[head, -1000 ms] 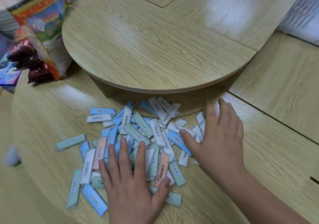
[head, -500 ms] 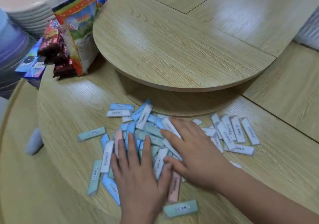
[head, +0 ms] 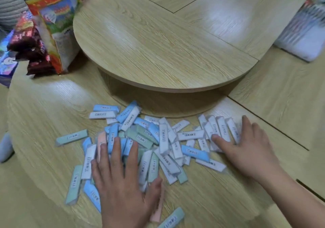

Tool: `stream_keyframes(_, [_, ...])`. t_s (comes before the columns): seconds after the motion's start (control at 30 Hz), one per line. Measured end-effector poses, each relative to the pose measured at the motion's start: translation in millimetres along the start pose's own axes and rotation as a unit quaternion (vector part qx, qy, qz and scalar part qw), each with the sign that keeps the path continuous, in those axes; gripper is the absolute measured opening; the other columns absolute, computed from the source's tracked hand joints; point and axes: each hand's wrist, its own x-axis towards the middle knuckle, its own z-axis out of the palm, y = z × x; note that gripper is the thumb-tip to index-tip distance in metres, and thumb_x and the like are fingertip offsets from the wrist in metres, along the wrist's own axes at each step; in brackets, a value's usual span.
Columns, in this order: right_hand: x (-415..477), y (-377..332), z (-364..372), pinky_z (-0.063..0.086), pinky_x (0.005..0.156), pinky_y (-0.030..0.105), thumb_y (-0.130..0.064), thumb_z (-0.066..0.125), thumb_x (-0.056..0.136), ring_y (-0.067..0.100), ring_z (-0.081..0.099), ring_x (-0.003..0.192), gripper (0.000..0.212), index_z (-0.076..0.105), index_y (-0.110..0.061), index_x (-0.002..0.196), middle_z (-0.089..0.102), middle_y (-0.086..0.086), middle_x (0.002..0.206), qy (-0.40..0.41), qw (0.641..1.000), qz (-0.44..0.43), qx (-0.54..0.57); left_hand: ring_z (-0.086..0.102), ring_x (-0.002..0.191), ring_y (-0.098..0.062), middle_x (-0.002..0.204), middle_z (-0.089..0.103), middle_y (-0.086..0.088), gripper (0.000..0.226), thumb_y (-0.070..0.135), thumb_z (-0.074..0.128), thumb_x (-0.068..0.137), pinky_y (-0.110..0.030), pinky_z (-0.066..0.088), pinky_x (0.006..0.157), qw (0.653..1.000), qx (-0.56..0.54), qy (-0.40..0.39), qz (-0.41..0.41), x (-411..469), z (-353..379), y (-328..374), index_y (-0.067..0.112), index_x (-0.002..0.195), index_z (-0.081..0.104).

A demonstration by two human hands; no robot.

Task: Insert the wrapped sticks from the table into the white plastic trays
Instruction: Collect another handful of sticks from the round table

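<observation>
A loose pile of wrapped sticks (head: 151,140) in blue, white, green and pink lies on the wooden table (head: 44,104) in front of me. My left hand (head: 123,180) lies flat on the near left part of the pile, fingers straight and spread. My right hand (head: 246,148) rests flat on the right side, its fingers touching a row of white sticks (head: 219,129) set side by side. Neither hand grips a stick. No white plastic tray is in view.
A raised round wooden turntable (head: 158,39) stands just behind the pile. Colourful snack bags (head: 52,22) stand at the far left, with stacked pale bowls (head: 10,8) behind them. A blurred white packet (head: 302,34) lies at the far right.
My right hand moved from the middle of the pile out to the right, onto the row of white sticks. My left hand stays flat on the pile. The view shifted a little.
</observation>
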Motion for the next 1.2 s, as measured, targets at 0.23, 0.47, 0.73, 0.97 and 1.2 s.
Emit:
stream_keyframes(0.23, [-5, -45, 36, 0.010, 0.121, 0.053, -0.104, 0.025, 0.051, 0.034, -0.001, 0.150, 0.129, -0.006, -0.032, 0.153, 0.005, 0.016, 0.163, 0.008, 1.000, -0.028, 0.006, 0.021, 0.146, -0.046, 0.157, 0.031, -0.020, 0.092, 0.079, 0.021, 0.086, -0.069, 0.020, 0.111, 0.999, 0.011, -0.044, -0.028, -9, 0, 6, 0.013, 0.146, 0.044])
stream_keyframes(0.47, [-5, -52, 42, 0.008, 0.119, 0.055, -0.095, 0.034, 0.062, 0.036, -0.001, 0.149, 0.115, 0.003, -0.032, 0.154, 0.006, 0.015, 0.162, 0.021, 0.998, -0.051, -0.011, 0.021, 0.147, -0.044, 0.157, 0.034, -0.019, 0.087, 0.078, 0.021, 0.086, -0.066, 0.018, 0.114, 0.999, 0.001, -0.039, -0.022, -8, 3, 7, 0.018, 0.147, 0.037])
stream_keyframes(0.73, [-4, -43, 33, 0.023, 0.114, 0.052, -0.094, 0.028, 0.066, 0.033, 0.016, 0.144, 0.107, 0.012, -0.035, 0.154, 0.017, 0.012, 0.159, 0.023, 0.992, -0.096, -0.076, 0.022, 0.148, -0.041, 0.156, 0.036, -0.018, 0.085, 0.076, 0.022, 0.088, -0.065, 0.019, 0.114, 0.999, -0.003, -0.044, -0.009, -8, 3, 4, 0.015, 0.146, 0.039])
stream_keyframes(0.97, [0, -46, 29, 0.027, 0.109, 0.051, -0.080, 0.050, 0.070, 0.032, 0.022, 0.139, 0.099, 0.015, -0.035, 0.152, 0.020, 0.011, 0.155, 0.009, 0.993, -0.088, -0.074, 0.019, 0.149, -0.038, 0.158, 0.033, -0.014, 0.083, 0.074, 0.025, 0.088, -0.061, 0.016, 0.117, 0.999, -0.006, -0.042, -0.014, -9, 5, 3, 0.017, 0.148, 0.037])
stream_keyframes(1.2, [1, -52, 27, 0.018, 0.118, 0.052, -0.076, 0.034, 0.070, 0.028, 0.010, 0.148, 0.098, 0.010, -0.032, 0.154, 0.014, 0.004, 0.161, -0.032, 0.996, -0.072, 0.030, 0.021, 0.149, -0.037, 0.157, 0.035, -0.015, 0.082, 0.068, 0.037, 0.085, -0.064, 0.021, 0.114, 0.999, -0.004, -0.029, -0.012, -9, 6, 2, 0.016, 0.148, 0.036])
